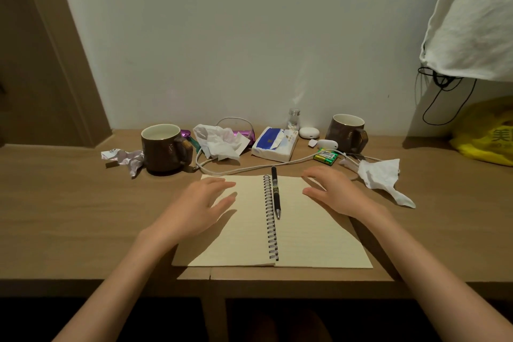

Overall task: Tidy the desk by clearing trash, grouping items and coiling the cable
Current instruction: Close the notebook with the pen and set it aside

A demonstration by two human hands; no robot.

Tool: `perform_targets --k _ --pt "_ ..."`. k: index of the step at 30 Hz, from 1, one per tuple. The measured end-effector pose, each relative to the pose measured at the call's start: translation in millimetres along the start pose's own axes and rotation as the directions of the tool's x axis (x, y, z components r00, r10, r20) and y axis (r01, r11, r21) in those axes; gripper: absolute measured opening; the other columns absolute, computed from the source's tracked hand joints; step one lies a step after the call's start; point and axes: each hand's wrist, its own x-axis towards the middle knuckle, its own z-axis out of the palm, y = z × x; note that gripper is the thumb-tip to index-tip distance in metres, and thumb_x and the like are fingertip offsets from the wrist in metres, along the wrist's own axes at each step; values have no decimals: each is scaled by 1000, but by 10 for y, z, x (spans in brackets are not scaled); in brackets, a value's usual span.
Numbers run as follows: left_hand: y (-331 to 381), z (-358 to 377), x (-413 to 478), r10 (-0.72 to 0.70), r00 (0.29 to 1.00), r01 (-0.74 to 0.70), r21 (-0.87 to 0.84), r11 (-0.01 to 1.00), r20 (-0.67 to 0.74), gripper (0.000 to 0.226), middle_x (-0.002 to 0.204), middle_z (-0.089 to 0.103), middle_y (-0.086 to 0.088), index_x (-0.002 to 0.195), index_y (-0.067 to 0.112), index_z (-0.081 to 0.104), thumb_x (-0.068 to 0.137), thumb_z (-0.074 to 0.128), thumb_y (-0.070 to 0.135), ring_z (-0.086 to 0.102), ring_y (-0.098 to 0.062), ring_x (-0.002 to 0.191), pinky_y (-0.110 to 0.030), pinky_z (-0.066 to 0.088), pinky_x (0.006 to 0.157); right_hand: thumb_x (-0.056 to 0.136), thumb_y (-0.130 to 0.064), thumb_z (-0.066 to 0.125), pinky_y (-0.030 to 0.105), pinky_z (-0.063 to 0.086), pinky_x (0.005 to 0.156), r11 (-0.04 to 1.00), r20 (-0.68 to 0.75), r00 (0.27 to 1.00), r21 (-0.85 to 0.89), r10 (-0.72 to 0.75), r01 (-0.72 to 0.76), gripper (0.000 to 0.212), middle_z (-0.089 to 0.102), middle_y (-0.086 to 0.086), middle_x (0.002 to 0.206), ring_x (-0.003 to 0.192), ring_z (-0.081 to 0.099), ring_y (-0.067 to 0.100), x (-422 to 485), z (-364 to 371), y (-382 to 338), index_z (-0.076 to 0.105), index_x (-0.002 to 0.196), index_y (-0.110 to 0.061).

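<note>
An open spiral notebook (311, 233) lies at the desk's front middle with a black pen (275, 193) beside its spine. My left hand (200, 203) hovers open over the left page, and my right hand (336, 191) is open over the right page's top corner. A white cable (249, 169) snakes behind the notebook. Crumpled tissues lie at the back middle (220, 141) and at the right (381, 175). A crumpled wrapper (125, 158) sits left of a brown mug (163, 147).
A second brown mug (347, 133) stands at the back right, near a tissue pack (274, 144), green batteries (326, 157), a small glass bottle (294, 119), a white earbud case (309, 132) and a purple wrapper (244, 134). A yellow bag (485, 136) sits far right under a hanging white cloth (469, 22).
</note>
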Motion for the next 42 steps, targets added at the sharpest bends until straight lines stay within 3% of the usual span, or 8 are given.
perform_targets --k 7,11,18,21,26,34,38,42 --pt "50 24 -526 -111 973 96 82 992 204 77 158 11 14 142 53 21 71 25 83 4 -14 147 -43 14 119 99 -43 38 36 18 118 965 89 978 203 -190 169 49 23 -7 157 145 18 11 -111 195 -449 27 147 -38" --pt "135 35 -733 -105 973 80 126 989 208 90 158 2 17 142 57 11 61 26 94 -3 -13 147 -43 11 119 100 -52 22 47 -3 119 988 189 971 69 -148 138 51 3 -7 161 149 1 16 -168 317 -521 14 150 -43" --pt "97 71 -964 -14 974 -30 186 982 227 86 157 -4 19 141 58 4 76 58 67 -7 -12 146 -40 12 117 100 -51 19 44 -2 119 989 157 976 19 -150 148 50 3 -9 161 148 2 12 -373 341 -546 16 150 -41" --pt "29 28 -1025 32 981 -38 28 999 191 79 155 7 24 140 58 16 84 65 29 -1 -6 145 -36 13 117 100 -52 18 42 -1 120 989 145 979 29 -146 143 51 6 -10 161 148 5 11 -411 345 -534 18 149 -42" --pt "23 -22 -1050 77 988 -116 -311 943 -137 80 154 13 22 133 58 31 79 72 16 15 2 140 -31 25 113 101 -47 23 36 13 120 959 22 992 257 -125 115 47 24 -11 157 144 19 7 -443 330 -530 27 147 -38" --pt "270 -130 -852 -357 933 135 -954 268 32 48 114 65 5 142 39 34 97 45 29 65 -8 91 -26 56 70 104 -35 32 17 27 98 905 -133 991 418 -24 78 40 45 -20 133 123 37 -4 -513 261 -583 40 142 -28" --pt "355 -185 -697 -390 920 132 -967 216 38 52 118 61 1 141 29 40 92 55 24 65 -9 87 -17 53 51 101 -35 41 25 37 96 894 -161 985 449 61 18 40 51 -7 140 124 48 9 -510 269 -533 44 140 -30" --pt "465 -314 -569 -310 951 110 -922 372 -11 60 118 60 -3 136 31 48 86 61 3 68 -9 90 -17 55 56 99 -31 47 35 34 106 936 -192 968 341 163 -90 46 41 -4 148 137 37 17 -584 140 -358 38 144 -27"
